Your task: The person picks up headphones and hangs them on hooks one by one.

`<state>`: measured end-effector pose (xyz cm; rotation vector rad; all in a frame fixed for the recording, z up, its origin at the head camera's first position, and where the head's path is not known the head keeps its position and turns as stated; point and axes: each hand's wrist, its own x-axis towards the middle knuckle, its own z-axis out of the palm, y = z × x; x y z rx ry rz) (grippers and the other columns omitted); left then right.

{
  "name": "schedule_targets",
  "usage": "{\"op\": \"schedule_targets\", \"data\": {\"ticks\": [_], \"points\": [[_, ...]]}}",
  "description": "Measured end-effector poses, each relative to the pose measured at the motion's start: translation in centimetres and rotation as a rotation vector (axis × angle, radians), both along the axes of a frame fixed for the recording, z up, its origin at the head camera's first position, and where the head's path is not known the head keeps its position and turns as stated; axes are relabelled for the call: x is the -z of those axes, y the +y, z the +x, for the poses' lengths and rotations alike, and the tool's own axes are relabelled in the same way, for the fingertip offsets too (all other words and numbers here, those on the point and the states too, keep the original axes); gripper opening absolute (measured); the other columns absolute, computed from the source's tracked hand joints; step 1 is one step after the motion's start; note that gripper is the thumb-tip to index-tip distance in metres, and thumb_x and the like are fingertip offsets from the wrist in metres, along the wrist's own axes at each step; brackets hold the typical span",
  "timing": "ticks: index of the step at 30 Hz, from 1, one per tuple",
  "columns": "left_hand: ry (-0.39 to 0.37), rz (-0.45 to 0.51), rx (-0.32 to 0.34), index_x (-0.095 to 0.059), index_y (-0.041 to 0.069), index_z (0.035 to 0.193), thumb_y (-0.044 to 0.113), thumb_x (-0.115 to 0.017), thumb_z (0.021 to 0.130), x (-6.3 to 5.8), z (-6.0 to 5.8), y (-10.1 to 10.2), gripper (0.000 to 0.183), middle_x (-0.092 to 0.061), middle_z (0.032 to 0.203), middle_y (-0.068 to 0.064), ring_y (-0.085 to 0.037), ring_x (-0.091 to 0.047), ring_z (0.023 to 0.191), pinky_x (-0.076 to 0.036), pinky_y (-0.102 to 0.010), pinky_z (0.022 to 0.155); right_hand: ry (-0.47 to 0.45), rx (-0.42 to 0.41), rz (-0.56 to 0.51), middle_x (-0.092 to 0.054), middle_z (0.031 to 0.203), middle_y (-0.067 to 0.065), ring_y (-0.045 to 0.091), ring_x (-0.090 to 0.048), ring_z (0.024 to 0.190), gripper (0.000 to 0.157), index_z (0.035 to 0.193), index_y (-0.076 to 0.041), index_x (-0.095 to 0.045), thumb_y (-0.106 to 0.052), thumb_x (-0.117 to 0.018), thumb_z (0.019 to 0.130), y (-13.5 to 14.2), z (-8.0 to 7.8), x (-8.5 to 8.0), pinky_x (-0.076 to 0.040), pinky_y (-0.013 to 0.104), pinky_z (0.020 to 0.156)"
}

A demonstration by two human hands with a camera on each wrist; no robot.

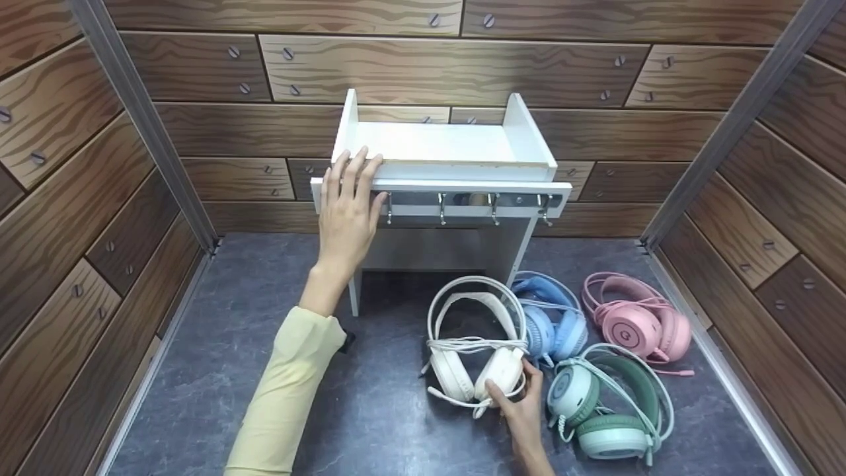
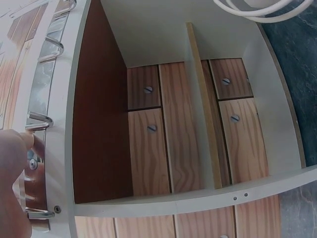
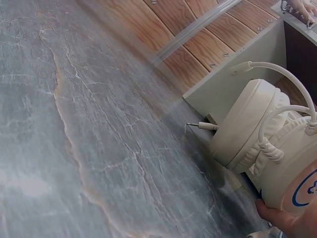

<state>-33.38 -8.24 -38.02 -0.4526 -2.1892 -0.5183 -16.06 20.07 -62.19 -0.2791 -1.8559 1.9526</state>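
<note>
My right hand (image 1: 523,411) grips a pair of white headphones (image 1: 500,371) by one ear cup, thumb on the near face. The headband points toward the rack, and the cable is wound across the middle. In the right wrist view the white ear cups (image 3: 245,124) show a microphone boom and a bare plug. My left hand (image 1: 347,215) rests on the left end of the white rack's hook rail (image 1: 413,210), fingers laid over its top edge. Metal hooks (image 1: 442,208) hang along the rail.
Blue headphones (image 1: 540,324), pink headphones (image 1: 638,324) and green-and-white headphones (image 1: 611,410) lie on the dark marbled floor to the right. The white rack (image 1: 439,142) stands before a wood-patterned wall (image 1: 449,69). Side walls with metal edge strips flank the floor.
</note>
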Motion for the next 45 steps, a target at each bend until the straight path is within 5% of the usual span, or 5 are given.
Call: {"op": "schedule_targets", "data": {"ticks": [9, 16, 33, 45], "points": [[0.009, -0.007, -0.005, -0.043, 0.020, 0.152, 0.030, -0.056, 0.103, 0.1, 0.0, 0.0, 0.051, -0.037, 0.160, -0.005, -0.028, -0.023, 0.151, -0.019, -0.052, 0.123, 0.015, 0.004, -0.026, -0.050, 0.127, -0.002, 0.002, -0.054, 0.111, 0.072, 0.140, 0.008, -0.036, 0.012, -0.074, 0.079, 0.2, 0.2, -0.3, -0.047, 0.014, 0.091], [0.007, -0.010, -0.010, -0.042, 0.020, 0.152, 0.031, -0.055, 0.103, 0.1, -0.1, 0.0, 0.052, -0.037, 0.160, -0.004, -0.028, -0.023, 0.151, -0.017, -0.049, 0.124, -0.008, -0.008, -0.035, -0.049, 0.124, -0.002, 0.008, -0.058, 0.093, 0.073, 0.142, 0.005, -0.035, 0.011, -0.074, 0.080, 0.3, 0.4, -0.4, -0.051, 0.022, 0.055], [-0.004, -0.001, -0.009, -0.044, 0.019, 0.152, 0.026, -0.060, 0.101, 0.1, -0.1, 0.1, 0.054, -0.038, 0.160, -0.004, -0.027, -0.024, 0.152, -0.014, -0.048, 0.125, 0.040, -0.009, -0.087, -0.050, 0.125, -0.002, 0.004, -0.054, 0.111, 0.071, 0.141, 0.008, -0.034, 0.014, -0.071, 0.080, 0.6, 0.5, -1.0, -0.047, 0.015, 0.090], [0.004, -0.004, -0.003, -0.043, 0.021, 0.152, 0.031, -0.056, 0.103, 0.0, -0.1, 0.0, 0.052, -0.038, 0.160, -0.004, -0.028, -0.024, 0.151, -0.019, -0.052, 0.123, 0.018, -0.001, -0.096, -0.050, 0.126, -0.003, 0.007, -0.054, 0.111, 0.069, 0.140, 0.002, -0.037, 0.012, -0.071, 0.081, 0.9, 0.5, -1.5, -0.051, 0.018, 0.083]]}}
